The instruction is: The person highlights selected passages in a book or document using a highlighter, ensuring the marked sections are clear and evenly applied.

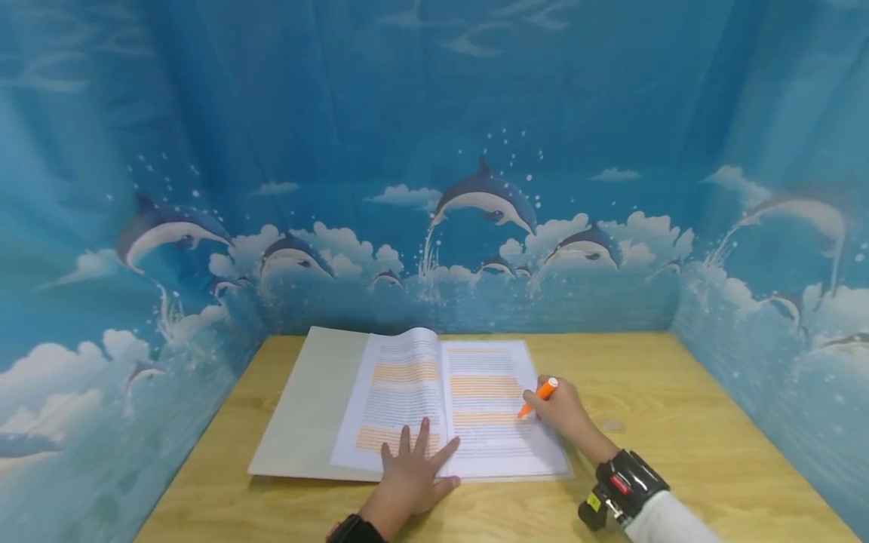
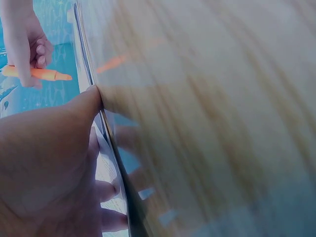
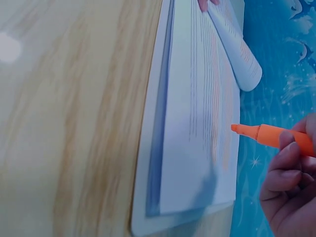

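Hands point(image 1: 410, 479) point(image 1: 562, 411), bright orange highlighter point(image 1: 544, 391), orange-striped white pages point(image 1: 485, 363)

Folder point(image 1: 312, 407) on the table point(image 1: 631, 366), curtain point(image 1: 407, 90) behind, highlighter point(image 1: 545, 391) at the right page point(image 1: 492, 452).

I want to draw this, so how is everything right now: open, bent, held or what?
Folder: open
Left page: curved up by the fold, partly highlighted orange
Right page: fairly flat, partly highlighted orange
Orange marker: uncapped, held
Left hand: fingers spread over the pages
Right hand: gripping the orange marker
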Demonstrator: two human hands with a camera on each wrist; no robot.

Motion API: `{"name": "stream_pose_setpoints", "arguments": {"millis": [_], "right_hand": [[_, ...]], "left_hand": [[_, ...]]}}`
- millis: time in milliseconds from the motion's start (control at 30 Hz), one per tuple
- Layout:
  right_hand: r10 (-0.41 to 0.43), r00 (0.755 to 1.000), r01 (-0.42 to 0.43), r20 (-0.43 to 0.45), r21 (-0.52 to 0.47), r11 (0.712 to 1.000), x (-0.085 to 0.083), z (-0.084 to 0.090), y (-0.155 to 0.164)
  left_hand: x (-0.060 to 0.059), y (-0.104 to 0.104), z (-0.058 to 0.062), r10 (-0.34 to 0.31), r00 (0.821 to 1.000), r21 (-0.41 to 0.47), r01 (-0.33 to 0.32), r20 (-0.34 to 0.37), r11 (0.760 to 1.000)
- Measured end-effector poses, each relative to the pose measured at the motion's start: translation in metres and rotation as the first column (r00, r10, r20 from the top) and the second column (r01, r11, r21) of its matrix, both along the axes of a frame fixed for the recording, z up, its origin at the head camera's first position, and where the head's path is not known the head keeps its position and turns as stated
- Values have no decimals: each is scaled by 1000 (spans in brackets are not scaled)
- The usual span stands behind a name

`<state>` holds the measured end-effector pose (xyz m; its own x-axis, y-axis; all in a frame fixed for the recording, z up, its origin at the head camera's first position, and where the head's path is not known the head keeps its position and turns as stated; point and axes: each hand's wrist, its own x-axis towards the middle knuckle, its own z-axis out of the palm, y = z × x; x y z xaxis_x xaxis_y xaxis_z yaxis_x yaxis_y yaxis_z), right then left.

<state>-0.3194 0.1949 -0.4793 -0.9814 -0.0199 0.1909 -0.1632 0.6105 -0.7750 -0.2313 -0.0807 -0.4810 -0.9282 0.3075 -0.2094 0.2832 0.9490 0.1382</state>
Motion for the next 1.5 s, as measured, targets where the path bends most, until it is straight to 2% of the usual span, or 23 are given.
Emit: {"name": "stream_pose_setpoints", "arguments": {"millis": [167, 433, 633, 867, 1100, 1367, 1500], "right_hand": [[13, 999, -12, 47, -31, 999, 5, 0, -12], [50, 998, -48, 33, -63, 997, 4, 6, -33], [101, 994, -96, 37, -107, 990, 4, 3, -54], [161, 987, -160, -5, -133, 978, 5, -1, -79], [167, 985, -170, -32, -118, 978, 3, -11, -91], [161, 983, -171, -86, -134, 976, -3, -12, -94], [149, 987, -157, -64, -132, 979, -2, -14, -95]], "left_hand": [[2, 0, -2, 6, 1000, -16, -6, 16, 1000], [-1, 2, 1, 19, 1000, -37, -19, 8, 999], [0, 2, 3, 29, 1000, -57, -28, 7, 998], [-1, 0, 1, 29, 1000, -56, -30, -6, 998], [2, 3, -3, 15, 1000, -30, -16, -27, 999], [-3, 4, -6, 39, 999, -34, -40, -31, 999], [-2, 4, -6, 35, 999, -36, -36, -29, 999]]}}
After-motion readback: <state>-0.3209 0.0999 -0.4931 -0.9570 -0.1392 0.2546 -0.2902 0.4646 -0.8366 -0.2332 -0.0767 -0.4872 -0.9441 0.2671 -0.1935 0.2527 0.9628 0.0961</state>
